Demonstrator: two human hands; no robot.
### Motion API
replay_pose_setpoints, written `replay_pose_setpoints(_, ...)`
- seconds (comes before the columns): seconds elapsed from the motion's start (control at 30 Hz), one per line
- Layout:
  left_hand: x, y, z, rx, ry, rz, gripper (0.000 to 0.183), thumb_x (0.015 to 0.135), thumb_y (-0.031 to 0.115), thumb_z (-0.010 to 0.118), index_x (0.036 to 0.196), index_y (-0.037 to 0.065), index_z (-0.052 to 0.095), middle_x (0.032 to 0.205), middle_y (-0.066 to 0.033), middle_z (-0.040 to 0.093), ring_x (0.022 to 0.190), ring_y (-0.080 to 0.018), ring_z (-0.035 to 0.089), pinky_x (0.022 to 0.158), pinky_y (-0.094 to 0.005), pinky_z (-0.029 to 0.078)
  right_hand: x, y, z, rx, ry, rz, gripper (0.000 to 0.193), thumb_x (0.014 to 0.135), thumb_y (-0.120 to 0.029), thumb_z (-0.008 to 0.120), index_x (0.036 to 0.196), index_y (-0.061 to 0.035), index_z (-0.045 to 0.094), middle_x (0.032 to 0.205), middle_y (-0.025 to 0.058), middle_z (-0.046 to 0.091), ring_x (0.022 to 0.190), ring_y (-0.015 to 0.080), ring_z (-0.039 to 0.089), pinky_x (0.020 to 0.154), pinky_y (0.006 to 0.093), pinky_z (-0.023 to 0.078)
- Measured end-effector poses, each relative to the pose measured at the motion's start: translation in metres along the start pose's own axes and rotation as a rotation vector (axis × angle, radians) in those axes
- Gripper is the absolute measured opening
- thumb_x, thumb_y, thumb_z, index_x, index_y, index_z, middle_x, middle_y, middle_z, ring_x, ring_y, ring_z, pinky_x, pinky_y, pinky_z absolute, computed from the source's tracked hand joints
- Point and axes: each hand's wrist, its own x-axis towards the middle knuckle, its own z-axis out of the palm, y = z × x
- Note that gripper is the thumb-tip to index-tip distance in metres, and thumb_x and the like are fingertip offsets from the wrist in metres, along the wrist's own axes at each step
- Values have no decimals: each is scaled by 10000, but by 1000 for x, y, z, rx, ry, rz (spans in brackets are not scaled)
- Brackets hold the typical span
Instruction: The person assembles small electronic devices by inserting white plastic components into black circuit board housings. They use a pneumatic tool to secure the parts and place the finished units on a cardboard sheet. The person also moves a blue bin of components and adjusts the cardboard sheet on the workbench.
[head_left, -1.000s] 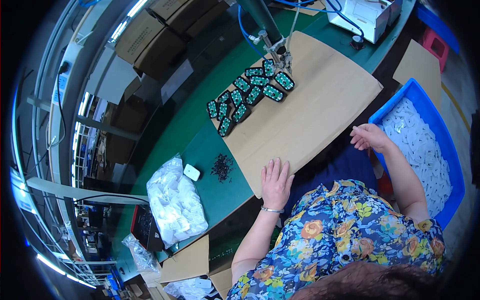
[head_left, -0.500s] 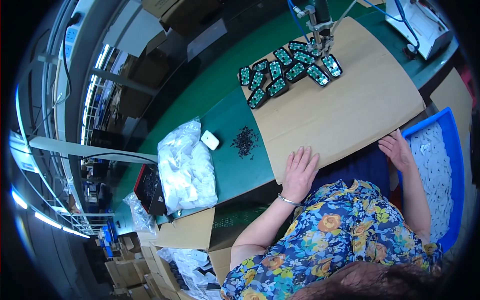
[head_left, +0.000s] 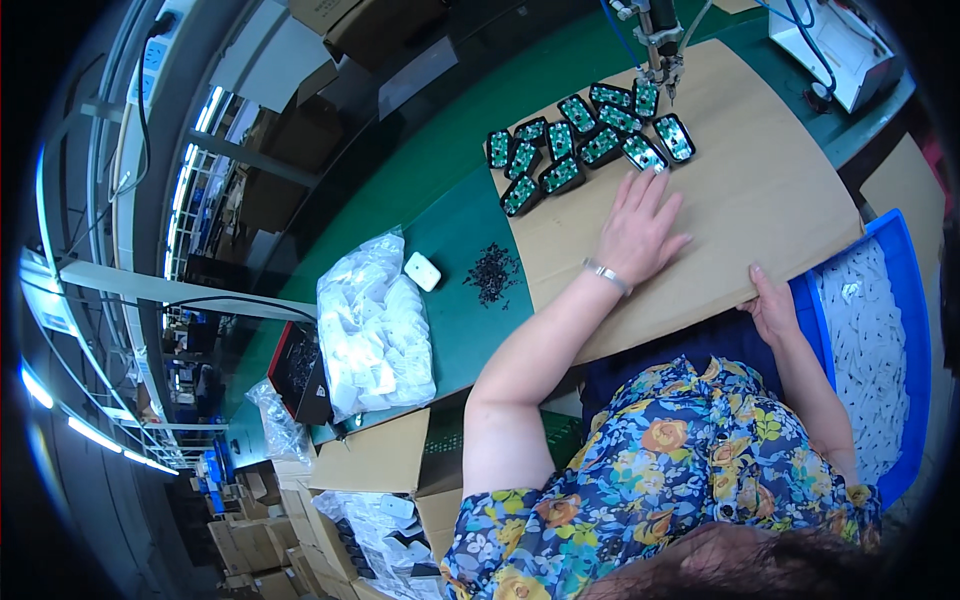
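Several black plastic housings with green circuit boards (head_left: 601, 147) lie grouped on the far part of a brown cardboard sheet (head_left: 750, 200). My left hand (head_left: 637, 225) reaches over the sheet, fingers spread and holding nothing. Its fingertips come up to the near end of one housing (head_left: 643, 152); whether they touch it, I cannot tell. At the near right edge of the cardboard, my right hand (head_left: 772, 308) grips the rim between thumb and fingers. Above the housings hangs a metal machine head with a thin tip (head_left: 668, 75).
A blue bin (head_left: 915, 330) of small white parts stands on the right. Left on the green table (head_left: 460, 350) are a clear bag of white parts (head_left: 375, 340), a white case (head_left: 422, 271), a pile of small black pieces (head_left: 492, 275) and a black-red box (head_left: 300, 370).
My left hand has moved from the near edge forward to the housings. The right hand has shifted slightly left along the edge. The housings and the machine head appear displaced slightly right.
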Motion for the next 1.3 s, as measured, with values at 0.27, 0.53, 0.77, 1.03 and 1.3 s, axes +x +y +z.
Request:
replay_pose_setpoints(0.27,44,-21,57,119,-52,236,404,767,383,574,1096,152,538,1216,-151,447,1198,-316,353,1029,-481,202,-44,1,-3,12,49,43,348,885,-227,498,1155,-25,410,932,70,579,715,131,607,483,217,506)
replay_pose_setpoints(0.53,45,-59,78,260,-194,177,280,853,301,452,1117,243,524,1264,-81,427,1224,-256,338,1021,-548,183,-62,8,-17,3,73,52,328,885,-229,497,1122,-15,424,896,72,580,665,120,597,462,212,486)
replay_pose_setpoints(0.77,50,-77,77,293,-211,145,279,842,279,463,1112,261,529,1265,-74,425,1238,-254,316,1020,-549,179,-71,10,-23,-27,111,10,324,884,-261,502,1100,-27,442,842,43,571,633,93,565,452,206,432)
replay_pose_setpoints(1.03,48,-94,78,327,-226,64,273,847,284,449,1106,261,530,1269,-78,419,1245,-253,304,1017,-559,171,-72,8,-21,-50,153,-3,325,885,-272,507,1098,-35,446,834,30,569,626,88,560,456,206,429)
replay_pose_setpoints(1.3,48,-109,75,404,-203,-91,299,840,260,440,1126,239,525,1296,-89,401,1254,-262,300,1022,-558,145,-74,0,-31,-83,204,-25,356,884,-277,508,1127,-30,430,890,41,566,672,98,567,473,218,440)
